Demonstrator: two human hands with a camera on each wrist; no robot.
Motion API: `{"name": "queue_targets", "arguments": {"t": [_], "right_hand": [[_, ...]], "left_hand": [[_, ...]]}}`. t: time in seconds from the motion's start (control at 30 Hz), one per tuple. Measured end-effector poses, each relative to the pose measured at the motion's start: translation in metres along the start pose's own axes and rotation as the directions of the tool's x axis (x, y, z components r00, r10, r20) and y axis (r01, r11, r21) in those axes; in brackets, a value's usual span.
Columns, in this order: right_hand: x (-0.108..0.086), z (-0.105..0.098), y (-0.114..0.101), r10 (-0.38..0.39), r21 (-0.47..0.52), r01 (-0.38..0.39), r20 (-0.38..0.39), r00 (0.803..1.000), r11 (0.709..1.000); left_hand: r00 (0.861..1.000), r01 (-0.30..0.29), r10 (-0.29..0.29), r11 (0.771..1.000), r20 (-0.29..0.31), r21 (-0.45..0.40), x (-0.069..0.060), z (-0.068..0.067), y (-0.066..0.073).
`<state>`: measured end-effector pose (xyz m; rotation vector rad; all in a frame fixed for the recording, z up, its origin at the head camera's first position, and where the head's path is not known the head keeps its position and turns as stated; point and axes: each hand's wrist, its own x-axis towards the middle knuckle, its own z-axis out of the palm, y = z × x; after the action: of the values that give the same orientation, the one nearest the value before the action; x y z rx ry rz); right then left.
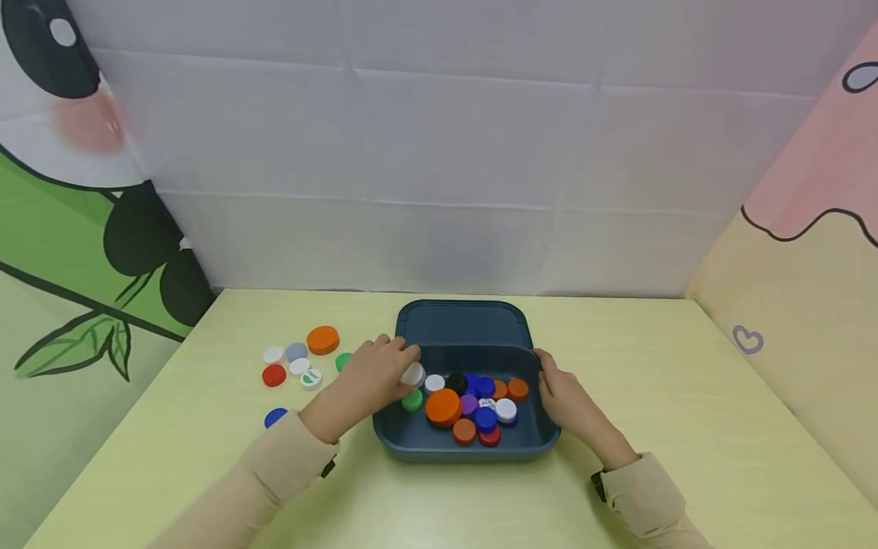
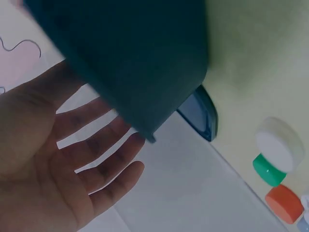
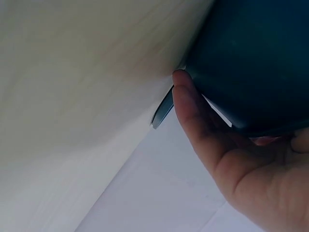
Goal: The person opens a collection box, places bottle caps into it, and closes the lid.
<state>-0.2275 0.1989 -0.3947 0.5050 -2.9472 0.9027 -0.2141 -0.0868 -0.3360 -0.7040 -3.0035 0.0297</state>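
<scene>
A dark blue box (image 1: 473,455) stands at mid-table and contains bottle caps in several colours. Over its left rim my left hand (image 1: 366,385) reaches in, with a white bottle cap (image 1: 413,374) between thumb and index finger. In the left wrist view the box wall hides the thumb tip and some fingertips of that hand (image 2: 72,154). My right hand (image 1: 572,400) grips the box's right side, its fingers along the outer wall in the right wrist view. Nearest the left hand inside are a green cap (image 1: 412,401) and a large orange cap (image 1: 443,408).
Left of the box, loose caps lie on the table: a large orange cap (image 1: 323,340), a red cap (image 1: 273,375), a blue cap (image 1: 276,417), and white and green ones. Behind the box lies its lid (image 1: 463,324). A pale wall sheet (image 1: 446,152) rises at the table's back edge.
</scene>
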Motion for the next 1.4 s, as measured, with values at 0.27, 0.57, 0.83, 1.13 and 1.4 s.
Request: {"name": "queue_targets", "arguments": {"t": [0.27, 0.57, 0.83, 1.13, 1.4], "right_hand": [[-0.001, 0.000, -0.001, -0.009, -0.010, 0.009, -0.010, 1.000, 1.000], [-0.001, 0.000, -0.002, -0.016, -0.017, 0.016, -0.008, 1.000, 1.000], [-0.001, -0.001, -0.002, 0.006, -0.005, -0.006, 0.001, 1.000, 1.000], [-0.001, -0.002, -0.003, 0.034, 0.025, -0.034, 0.015, 0.999, 0.999], [-0.001, -0.003, -0.002, 0.044, 0.020, -0.044, 0.013, 0.999, 0.999]], "left_hand": [[1.000, -0.027, 0.027, 0.992, 0.004, 0.122, 0.006, 0.019, 0.006], [0.999, -0.039, 0.039, 0.970, 0.006, 0.240, 0.010, 0.030, 0.008], [1.000, -0.030, 0.031, 0.965, 0.004, 0.261, 0.010, 0.033, 0.009], [0.999, -0.024, 0.018, 0.970, 0.029, 0.241, 0.010, 0.036, 0.010], [1.000, -0.013, 0.012, 0.969, 0.007, 0.248, 0.008, 0.036, 0.012]]}}
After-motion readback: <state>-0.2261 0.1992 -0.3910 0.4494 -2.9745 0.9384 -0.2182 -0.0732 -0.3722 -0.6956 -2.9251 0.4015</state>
